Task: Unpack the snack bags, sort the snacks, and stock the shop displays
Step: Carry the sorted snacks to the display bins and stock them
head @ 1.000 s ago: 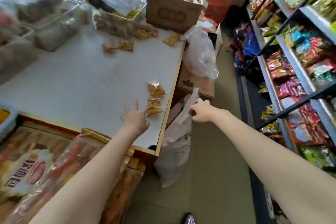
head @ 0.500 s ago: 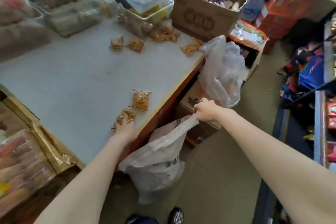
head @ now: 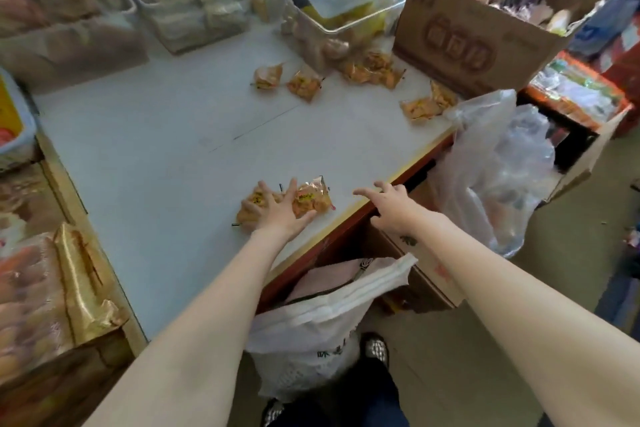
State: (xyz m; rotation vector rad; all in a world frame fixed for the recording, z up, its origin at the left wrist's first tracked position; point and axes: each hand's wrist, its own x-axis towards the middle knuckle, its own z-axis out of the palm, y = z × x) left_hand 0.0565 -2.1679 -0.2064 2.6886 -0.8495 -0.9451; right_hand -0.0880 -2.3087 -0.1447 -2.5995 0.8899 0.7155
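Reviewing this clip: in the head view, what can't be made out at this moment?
- Snack packets: the left hand lies across them, so their count and print are hidden.
- White sack: the contents are hidden by its own folds.
- Clear bins at the back: motion blur hides what they hold.
- Cardboard box: its printed mark is too blurred to read.

Hardly anything readable. On the white plastic bag (head: 311, 333) hanging below the near edge of the table (head: 145, 163): a few dark printed characters low on its front, cut off by folds, not legible. On the front of the cardboard box (head: 474, 45) at the table's far right corner: a row of rounded printed emblems, too blurred to read. On the orange snack packets (head: 311, 199) near the table's right edge: small dark marks on yellow patches, too small to make out. On the brown carton (head: 429, 274) under the table: a dark mark and faint red print, both illegible.
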